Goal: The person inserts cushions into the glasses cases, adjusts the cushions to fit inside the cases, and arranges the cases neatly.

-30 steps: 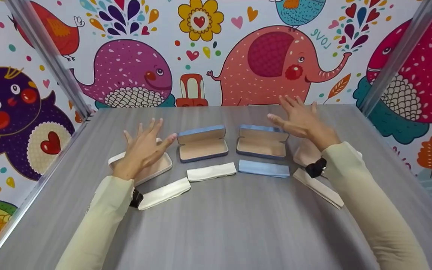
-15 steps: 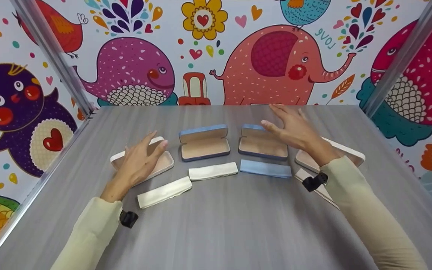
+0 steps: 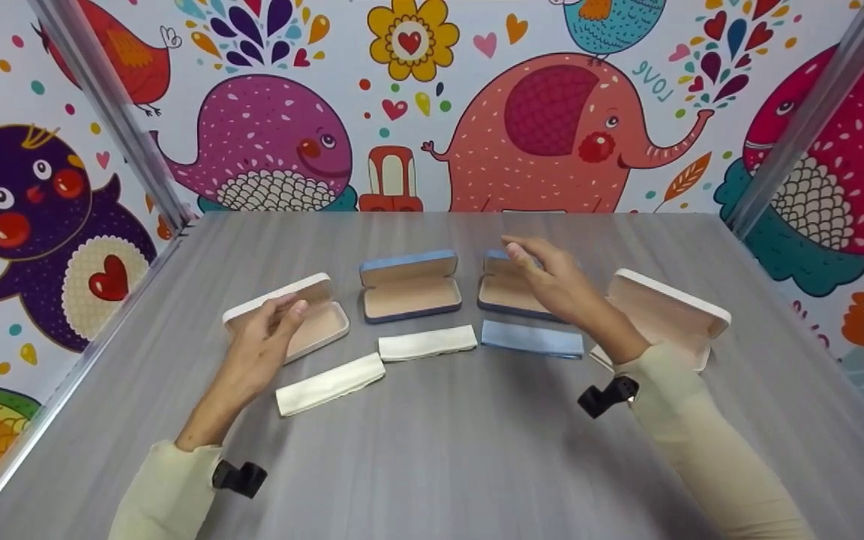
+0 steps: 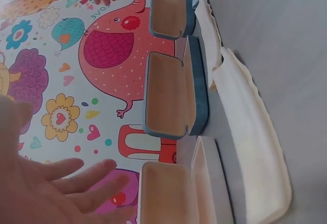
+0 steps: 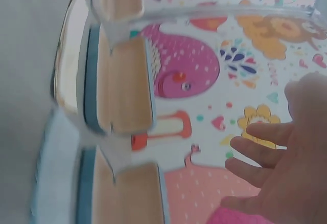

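My left hand [image 3: 258,352] hovers over the front of the white glasses case [image 3: 327,326] at the left, fingers relaxed and holding nothing. Above the right blue glasses case [image 3: 503,292] is my right hand [image 3: 563,281], also holding nothing, its fingers loosely extended. The other blue glasses case [image 3: 411,296] stands between them with its lid up. At the right, another white glasses case [image 3: 672,319] is partly hidden by my right wrist. Folded cloths lie in front: a cream cloth [image 3: 331,384], a second cream cloth [image 3: 427,341] and a blue cloth [image 3: 532,339]. A pale cloth [image 3: 601,358] is mostly covered by my right arm.
The grey table [image 3: 432,450] carries all the cases and cloths. A wall [image 3: 432,97] printed with cartoon animals stands behind it, and metal posts [image 3: 799,120] rise at the corners. Black wrist cameras [image 3: 241,478] stick out from both sleeves.
Both hands have drawn back toward the person and lower, the right one also moving left. Their spread fingers have relaxed. More of both white cases now shows; the cases and cloths stay put.
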The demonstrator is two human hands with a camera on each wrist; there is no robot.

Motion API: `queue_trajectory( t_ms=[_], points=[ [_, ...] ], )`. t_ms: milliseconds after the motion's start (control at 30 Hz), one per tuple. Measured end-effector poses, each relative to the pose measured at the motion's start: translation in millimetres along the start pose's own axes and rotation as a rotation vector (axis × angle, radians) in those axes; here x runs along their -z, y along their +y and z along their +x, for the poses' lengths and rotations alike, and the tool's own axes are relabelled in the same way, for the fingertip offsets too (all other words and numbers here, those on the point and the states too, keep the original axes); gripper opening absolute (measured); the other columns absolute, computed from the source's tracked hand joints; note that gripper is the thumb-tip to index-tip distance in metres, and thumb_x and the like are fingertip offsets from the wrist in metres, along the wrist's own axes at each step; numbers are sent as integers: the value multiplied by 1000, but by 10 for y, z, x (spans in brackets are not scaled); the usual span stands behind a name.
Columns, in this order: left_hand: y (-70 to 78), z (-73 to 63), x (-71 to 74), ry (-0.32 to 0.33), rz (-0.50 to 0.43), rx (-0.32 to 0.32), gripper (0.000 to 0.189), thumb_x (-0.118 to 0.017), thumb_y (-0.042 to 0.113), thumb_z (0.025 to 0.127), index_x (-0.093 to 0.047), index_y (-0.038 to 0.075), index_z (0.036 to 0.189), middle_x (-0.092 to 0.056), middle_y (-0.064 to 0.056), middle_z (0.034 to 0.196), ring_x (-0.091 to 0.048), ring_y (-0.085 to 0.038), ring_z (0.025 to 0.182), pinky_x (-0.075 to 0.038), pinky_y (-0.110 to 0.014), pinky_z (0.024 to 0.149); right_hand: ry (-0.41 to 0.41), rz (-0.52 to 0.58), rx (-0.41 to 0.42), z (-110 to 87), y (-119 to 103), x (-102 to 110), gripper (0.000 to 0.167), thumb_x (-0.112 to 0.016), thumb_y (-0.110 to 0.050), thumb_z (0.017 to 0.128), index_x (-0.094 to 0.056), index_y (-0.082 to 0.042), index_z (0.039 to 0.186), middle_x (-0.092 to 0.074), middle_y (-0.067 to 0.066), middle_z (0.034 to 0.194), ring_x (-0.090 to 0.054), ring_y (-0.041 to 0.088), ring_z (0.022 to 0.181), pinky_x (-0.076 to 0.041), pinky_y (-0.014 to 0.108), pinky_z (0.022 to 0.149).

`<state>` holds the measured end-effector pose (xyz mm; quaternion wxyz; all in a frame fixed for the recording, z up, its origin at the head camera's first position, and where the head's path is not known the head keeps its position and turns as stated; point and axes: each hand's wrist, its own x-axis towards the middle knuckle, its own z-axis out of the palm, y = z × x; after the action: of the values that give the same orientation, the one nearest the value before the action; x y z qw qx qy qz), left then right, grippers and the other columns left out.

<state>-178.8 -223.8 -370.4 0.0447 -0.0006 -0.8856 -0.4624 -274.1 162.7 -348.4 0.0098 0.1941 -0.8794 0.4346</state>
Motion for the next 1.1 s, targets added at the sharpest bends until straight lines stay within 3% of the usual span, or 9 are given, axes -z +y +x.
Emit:
queue_trajectory(
  t_ms=[167,267,500,633,833,1100],
  points=[
    [-110,-101,18,15,-85,34,52,-42,35,108,-47,-2,144,-59,-25,137,-55,-37,130,-46,-48,111,-26,112,-13,-65,-86,-164,53,-45,-44,106,-52,-9,145,-53,13,147,-48,30,140,-39,52,117],
    [-186,-152,11,32,-118,69,47,-43,30,108,-50,-4,140,-61,-26,132,-59,-35,124,-55,-39,101,-31,181,-32,-90,-141,-272,52,-46,-42,106,-53,-5,142,-56,16,145,-52,30,136,-43,51,114],
    [-387,-238,5,56,-166,170,43,-47,21,107,-51,-10,137,-61,-29,129,-67,-27,111,-61,-24,79,-81,313,-169,-138,-233,-539,44,-49,-35,106,-58,-5,137,-62,16,134,-62,30,121,-57,39,98],
    [-509,-270,7,63,-169,260,42,-49,18,105,-51,-10,137,-60,-31,132,-69,-20,103,-61,-22,76,-102,383,-254,-138,-254,-676,40,-52,-34,105,-61,-6,132,-63,16,132,-65,27,117,-59,35,92],
    [-686,-328,13,20,-193,363,44,-52,15,102,-50,-13,136,-60,-30,128,-69,-11,91,-61,-22,74,-136,467,-298,-145,-236,-897,37,-58,-27,102,-62,-3,129,-62,21,131,-66,30,115,-60,35,91],
    [-773,-366,-15,3,-208,386,47,-55,7,97,-47,-17,136,-65,-28,117,-69,-11,82,-62,-23,71,-184,484,-324,-167,-206,-1334,33,-62,-16,99,-63,5,124,-66,16,112,-68,28,103,-61,38,87]
  ],
)
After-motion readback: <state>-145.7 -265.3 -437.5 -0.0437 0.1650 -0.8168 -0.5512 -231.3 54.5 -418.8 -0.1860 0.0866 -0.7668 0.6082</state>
